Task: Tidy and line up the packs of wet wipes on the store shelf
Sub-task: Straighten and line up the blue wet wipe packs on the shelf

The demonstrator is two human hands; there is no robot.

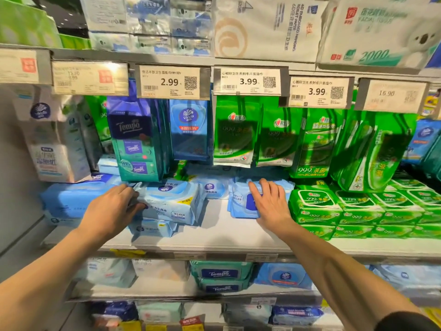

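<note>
A light blue pack of wet wipes lies tilted on top of another blue pack on the white shelf. My left hand grips the top pack's left end, thumb under it and fingers curled over it. To the right lies a small stack of flat blue wipe packs. My right hand rests flat on that stack with fingers straight and spread. Another blue pack sits further back between the two. A wide blue pack lies left of my left hand.
Green 999 wipe packs are stacked in rows at the right of the shelf. Hanging green and blue pouches dangle just above, under the price tags. A Tempo box stands behind my left hand. Lower shelves hold more packs.
</note>
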